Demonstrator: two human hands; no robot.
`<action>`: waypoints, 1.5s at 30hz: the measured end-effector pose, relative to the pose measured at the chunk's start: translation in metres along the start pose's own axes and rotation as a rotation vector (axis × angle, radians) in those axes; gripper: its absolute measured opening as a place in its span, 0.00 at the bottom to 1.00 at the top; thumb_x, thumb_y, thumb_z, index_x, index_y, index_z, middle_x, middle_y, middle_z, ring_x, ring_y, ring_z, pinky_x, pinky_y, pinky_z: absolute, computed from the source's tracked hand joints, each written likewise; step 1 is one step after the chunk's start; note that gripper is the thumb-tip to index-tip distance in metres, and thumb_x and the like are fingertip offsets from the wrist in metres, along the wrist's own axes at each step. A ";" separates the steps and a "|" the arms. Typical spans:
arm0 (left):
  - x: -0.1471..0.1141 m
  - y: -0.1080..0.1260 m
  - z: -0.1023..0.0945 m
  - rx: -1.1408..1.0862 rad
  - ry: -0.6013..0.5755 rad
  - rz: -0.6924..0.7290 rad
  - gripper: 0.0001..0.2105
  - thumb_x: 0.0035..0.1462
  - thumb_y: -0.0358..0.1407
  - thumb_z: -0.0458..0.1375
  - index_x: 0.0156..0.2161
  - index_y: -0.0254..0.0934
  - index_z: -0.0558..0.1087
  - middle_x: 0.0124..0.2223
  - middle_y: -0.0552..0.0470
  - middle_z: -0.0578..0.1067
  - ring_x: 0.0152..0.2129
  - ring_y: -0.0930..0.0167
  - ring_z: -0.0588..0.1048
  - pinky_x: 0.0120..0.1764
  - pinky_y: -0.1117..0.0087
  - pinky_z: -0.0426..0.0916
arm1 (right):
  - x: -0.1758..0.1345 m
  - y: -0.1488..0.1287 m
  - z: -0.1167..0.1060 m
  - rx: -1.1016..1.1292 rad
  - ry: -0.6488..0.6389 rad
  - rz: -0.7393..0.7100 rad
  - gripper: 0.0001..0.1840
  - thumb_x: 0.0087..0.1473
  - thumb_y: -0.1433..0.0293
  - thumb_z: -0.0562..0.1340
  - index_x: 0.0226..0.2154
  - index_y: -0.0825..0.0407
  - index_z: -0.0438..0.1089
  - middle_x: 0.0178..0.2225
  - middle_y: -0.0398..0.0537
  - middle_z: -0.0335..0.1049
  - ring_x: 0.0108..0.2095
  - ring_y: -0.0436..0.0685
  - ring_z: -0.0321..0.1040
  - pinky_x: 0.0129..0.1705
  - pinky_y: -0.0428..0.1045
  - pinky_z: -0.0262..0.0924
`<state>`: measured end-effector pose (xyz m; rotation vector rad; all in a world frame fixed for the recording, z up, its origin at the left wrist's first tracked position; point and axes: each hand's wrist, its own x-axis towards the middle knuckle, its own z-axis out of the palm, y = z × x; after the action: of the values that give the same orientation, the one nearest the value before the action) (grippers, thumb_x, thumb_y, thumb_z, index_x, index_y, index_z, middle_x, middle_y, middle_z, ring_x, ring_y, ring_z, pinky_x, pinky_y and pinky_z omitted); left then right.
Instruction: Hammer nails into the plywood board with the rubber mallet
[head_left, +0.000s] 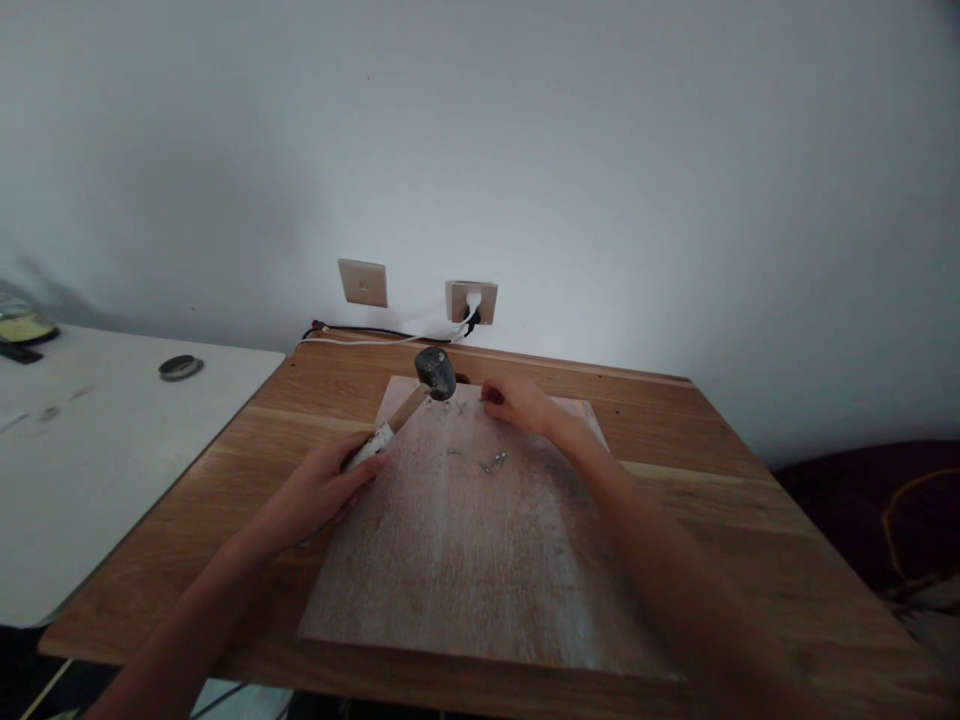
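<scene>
My left hand [337, 480] is wrapped round the pale handle of a rubber mallet [435, 374]. The mallet's dark head is raised over the far left part of a wooden board [450, 560]. At the board's far edge, my right hand [517, 402] is closed in a pinch with its fingertips low to the surface; whatever they hold is too small to make out. Several small nails [495, 461] lie loose near the middle of the board. A few more tiny metal pieces [448, 404] show in a row left of my right hand, too small to tell upright from lying.
Beneath the board is a wooden table [750, 530] against a wall. Cables [390, 335] run along its back edge to a wall socket [472, 301]. On the left stands a white table [150, 450] with a dark round lid [180, 367] and a bottle [22, 320].
</scene>
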<state>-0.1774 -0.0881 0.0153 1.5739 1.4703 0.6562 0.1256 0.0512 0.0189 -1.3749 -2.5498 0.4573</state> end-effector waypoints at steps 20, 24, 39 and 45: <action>0.005 0.020 0.010 0.033 -0.026 0.041 0.21 0.58 0.55 0.57 0.41 0.37 0.75 0.23 0.57 0.68 0.18 0.72 0.66 0.20 0.74 0.60 | -0.014 0.001 0.019 0.151 0.093 -0.059 0.05 0.59 0.74 0.64 0.36 0.58 0.77 0.31 0.51 0.76 0.31 0.53 0.70 0.37 0.46 0.59; 0.009 0.028 0.013 0.058 -0.022 0.108 0.20 0.58 0.53 0.58 0.40 0.37 0.77 0.24 0.54 0.70 0.20 0.70 0.67 0.22 0.73 0.59 | -0.011 0.001 0.023 0.129 0.112 -0.069 0.05 0.59 0.76 0.64 0.36 0.58 0.77 0.31 0.50 0.76 0.31 0.53 0.69 0.36 0.46 0.57; 0.018 0.038 0.023 0.175 -0.059 0.160 0.17 0.57 0.51 0.57 0.35 0.38 0.76 0.29 0.51 0.75 0.28 0.65 0.73 0.31 0.70 0.64 | -0.050 0.001 -0.014 0.159 0.047 0.066 0.11 0.58 0.71 0.68 0.43 0.59 0.77 0.36 0.53 0.77 0.35 0.55 0.72 0.39 0.47 0.61; 0.018 0.041 0.027 0.171 -0.019 0.143 0.18 0.56 0.53 0.58 0.33 0.38 0.74 0.29 0.50 0.75 0.28 0.65 0.73 0.28 0.71 0.63 | -0.071 0.002 -0.009 0.244 -0.120 -0.175 0.12 0.57 0.77 0.64 0.43 0.53 0.78 0.40 0.50 0.77 0.39 0.55 0.73 0.43 0.48 0.65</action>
<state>-0.1310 -0.0738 0.0338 1.8253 1.4412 0.6073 0.1682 -0.0060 0.0237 -1.0600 -2.5737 0.8086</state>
